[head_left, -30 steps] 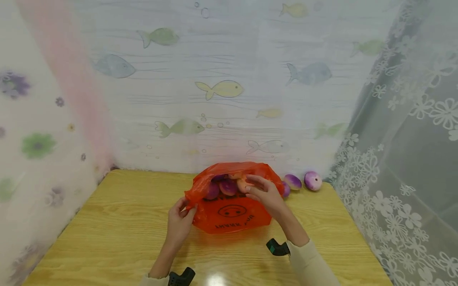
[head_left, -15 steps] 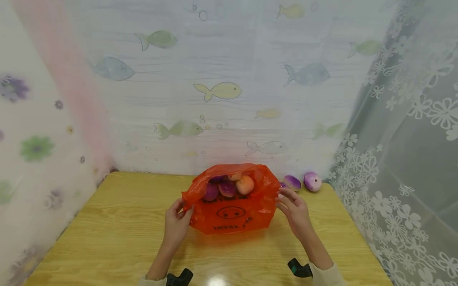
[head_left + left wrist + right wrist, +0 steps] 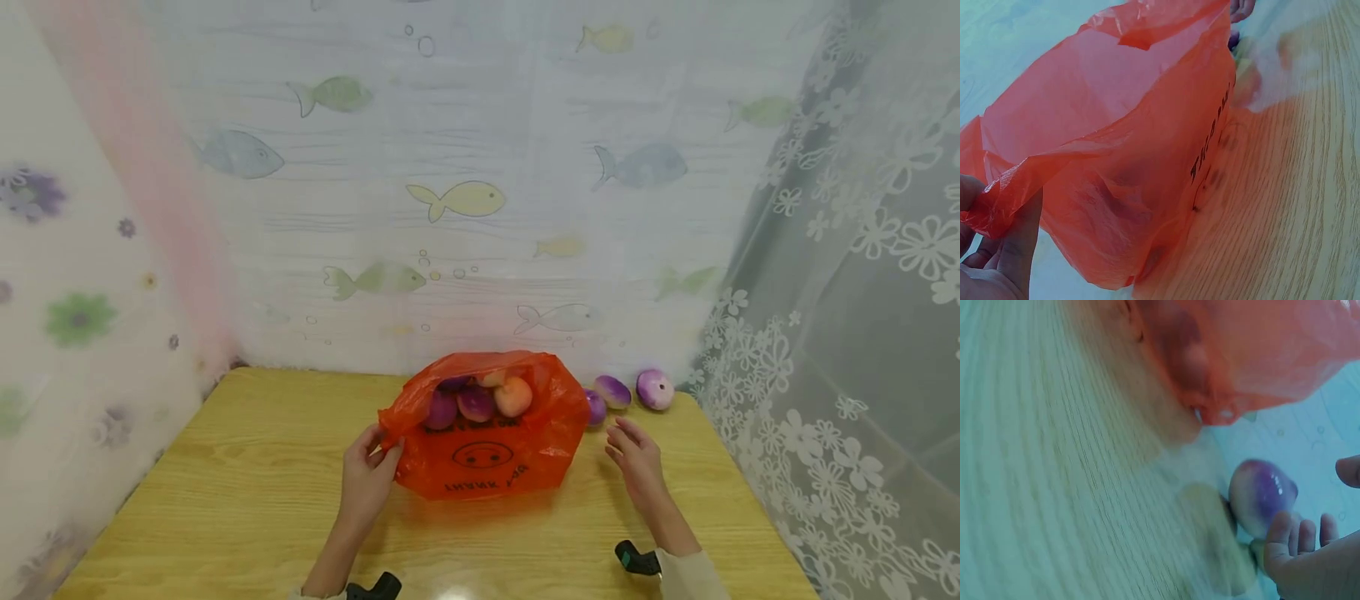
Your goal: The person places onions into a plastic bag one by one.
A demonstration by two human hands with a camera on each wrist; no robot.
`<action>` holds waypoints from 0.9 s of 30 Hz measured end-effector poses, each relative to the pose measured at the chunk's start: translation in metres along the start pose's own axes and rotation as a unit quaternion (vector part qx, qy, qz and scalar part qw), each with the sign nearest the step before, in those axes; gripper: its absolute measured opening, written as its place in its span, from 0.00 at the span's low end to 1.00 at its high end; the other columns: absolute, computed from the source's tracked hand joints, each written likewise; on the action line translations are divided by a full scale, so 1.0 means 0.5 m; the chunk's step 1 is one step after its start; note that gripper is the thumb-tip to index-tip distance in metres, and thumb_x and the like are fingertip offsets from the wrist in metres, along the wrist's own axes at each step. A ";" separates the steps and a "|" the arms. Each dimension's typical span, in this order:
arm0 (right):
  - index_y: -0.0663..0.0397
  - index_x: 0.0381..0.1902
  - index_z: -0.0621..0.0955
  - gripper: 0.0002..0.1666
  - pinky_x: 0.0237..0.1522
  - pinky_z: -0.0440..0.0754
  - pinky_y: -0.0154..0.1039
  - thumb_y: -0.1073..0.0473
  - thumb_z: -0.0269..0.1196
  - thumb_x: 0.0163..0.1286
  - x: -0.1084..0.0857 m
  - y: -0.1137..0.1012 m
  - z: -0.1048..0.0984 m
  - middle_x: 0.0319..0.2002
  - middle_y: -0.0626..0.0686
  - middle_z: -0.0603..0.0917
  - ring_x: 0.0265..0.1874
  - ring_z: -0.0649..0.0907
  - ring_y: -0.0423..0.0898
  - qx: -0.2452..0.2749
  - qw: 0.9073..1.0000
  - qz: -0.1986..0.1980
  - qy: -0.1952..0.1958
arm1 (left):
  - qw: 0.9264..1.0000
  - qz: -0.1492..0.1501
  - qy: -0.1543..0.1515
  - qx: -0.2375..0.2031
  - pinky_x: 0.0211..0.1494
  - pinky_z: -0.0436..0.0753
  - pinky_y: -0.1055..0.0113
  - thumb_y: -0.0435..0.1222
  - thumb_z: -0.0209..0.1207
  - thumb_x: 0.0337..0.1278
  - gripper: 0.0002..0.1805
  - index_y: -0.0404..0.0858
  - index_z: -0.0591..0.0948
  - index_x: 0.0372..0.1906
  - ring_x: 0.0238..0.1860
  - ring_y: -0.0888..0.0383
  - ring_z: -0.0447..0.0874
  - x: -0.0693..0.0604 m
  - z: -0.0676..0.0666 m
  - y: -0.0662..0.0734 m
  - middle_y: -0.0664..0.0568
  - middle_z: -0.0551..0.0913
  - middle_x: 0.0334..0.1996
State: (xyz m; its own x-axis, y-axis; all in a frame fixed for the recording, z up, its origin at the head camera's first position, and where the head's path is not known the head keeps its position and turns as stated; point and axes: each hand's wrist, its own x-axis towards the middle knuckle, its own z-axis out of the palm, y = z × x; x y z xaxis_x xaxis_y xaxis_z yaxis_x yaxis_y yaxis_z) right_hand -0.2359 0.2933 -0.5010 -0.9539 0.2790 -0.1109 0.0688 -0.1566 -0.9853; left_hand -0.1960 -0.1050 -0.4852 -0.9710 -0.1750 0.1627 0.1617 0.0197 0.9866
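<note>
A red plastic bag with a pig face and lettering stands at the table's middle, its mouth gaping toward the camera. Inside lie several purple-and-white round items and a peach-coloured one. My left hand pinches the bag's left rim between thumb and fingers; the left wrist view shows the crumpled edge in its grip. To the right of the bag, my right hand holds nothing, fingers relaxed. In the right wrist view a purple-and-white item lies just beyond the fingers of my right hand.
Three purple-and-white items stand at the table's back right: one beside the bag, one behind it, one farther right. The wooden table meets a fish-print curtain at the back; lace hangs at the right.
My right hand has left the bag's mouth, passed its right rim and moved right, away from the bag. The peach-coloured item inside is uncovered. My left hand keeps its hold on the left rim.
</note>
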 end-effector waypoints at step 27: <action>0.70 0.72 0.67 0.33 0.32 0.78 0.31 0.60 0.59 0.75 0.140 0.008 0.040 0.56 0.66 0.72 0.28 0.77 0.35 -0.163 0.985 0.013 -0.048 | 1.000 0.016 -0.004 -0.007 0.43 0.84 0.74 0.25 0.57 0.70 0.16 0.27 0.77 0.60 0.39 0.61 0.86 -0.004 0.005 0.004 0.36 0.79 0.55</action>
State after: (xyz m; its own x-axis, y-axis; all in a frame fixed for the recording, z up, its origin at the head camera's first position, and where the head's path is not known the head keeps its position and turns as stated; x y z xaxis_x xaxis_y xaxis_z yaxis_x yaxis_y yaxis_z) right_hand -0.3082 0.2934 -0.5100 -0.9727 0.1855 -0.1395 0.1691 0.1545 -0.9734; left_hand -0.1943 -0.1024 -0.4834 -0.9667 -0.1664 0.1942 0.1951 0.0111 0.9807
